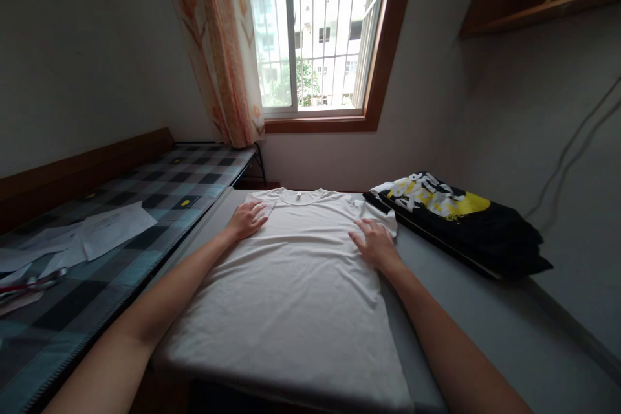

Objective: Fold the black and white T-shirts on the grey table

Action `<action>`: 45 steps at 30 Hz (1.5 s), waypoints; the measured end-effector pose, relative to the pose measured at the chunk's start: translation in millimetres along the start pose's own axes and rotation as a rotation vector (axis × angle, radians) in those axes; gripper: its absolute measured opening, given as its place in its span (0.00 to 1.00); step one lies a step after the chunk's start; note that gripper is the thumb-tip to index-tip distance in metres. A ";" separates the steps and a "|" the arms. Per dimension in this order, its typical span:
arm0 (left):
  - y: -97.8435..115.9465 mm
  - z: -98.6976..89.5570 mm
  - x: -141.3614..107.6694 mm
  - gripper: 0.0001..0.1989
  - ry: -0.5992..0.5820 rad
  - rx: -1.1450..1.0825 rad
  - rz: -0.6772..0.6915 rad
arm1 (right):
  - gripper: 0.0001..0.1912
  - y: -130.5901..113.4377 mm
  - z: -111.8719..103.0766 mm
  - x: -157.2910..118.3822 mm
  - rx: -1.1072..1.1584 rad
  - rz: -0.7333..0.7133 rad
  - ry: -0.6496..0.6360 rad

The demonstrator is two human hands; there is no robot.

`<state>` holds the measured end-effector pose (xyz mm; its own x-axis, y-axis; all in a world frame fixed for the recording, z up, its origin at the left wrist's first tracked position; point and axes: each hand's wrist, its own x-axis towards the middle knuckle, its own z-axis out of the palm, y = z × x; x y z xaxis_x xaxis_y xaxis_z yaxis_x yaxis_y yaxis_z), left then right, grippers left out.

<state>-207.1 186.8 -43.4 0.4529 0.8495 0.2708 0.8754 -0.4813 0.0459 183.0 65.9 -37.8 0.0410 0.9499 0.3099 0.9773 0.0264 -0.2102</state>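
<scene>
A white T-shirt (291, 297) lies spread on a grey table, its neckline toward the window and its hem at the near edge. Creases run across its chest and right side. My left hand (246, 218) rests flat on the shirt near the left sleeve, fingers apart. On the opposite side, my right hand (374, 242) lies on the fabric just below the right sleeve, its fingers spread. Neither hand pinches the cloth.
Folded dark clothes with white and yellow print (456, 220) lie at the table's right, by the wall. On the left stands a bed with a checked mattress (130, 233) and loose papers (116, 226). A curtain (218, 45) hangs beside the barred window (325, 39).
</scene>
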 end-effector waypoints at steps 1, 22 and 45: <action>1.6 0.1 -0.8 0.25 0.007 -0.003 -0.018 | 0.23 4.3 -4.7 1.5 0.007 0.070 0.055; 3.2 9.9 -9.0 0.22 0.108 -0.183 -0.088 | 0.13 42.9 -1.7 47.8 0.341 0.721 0.156; 2.1 13.0 -9.1 0.21 0.127 -0.219 -0.098 | 0.18 -47.0 3.5 77.6 0.056 0.094 -0.126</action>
<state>-207.1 180.9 -58.3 0.3304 0.8670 0.3729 0.8505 -0.4449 0.2808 139.5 139.5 -7.1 0.1019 0.9804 0.1687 0.9571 -0.0503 -0.2852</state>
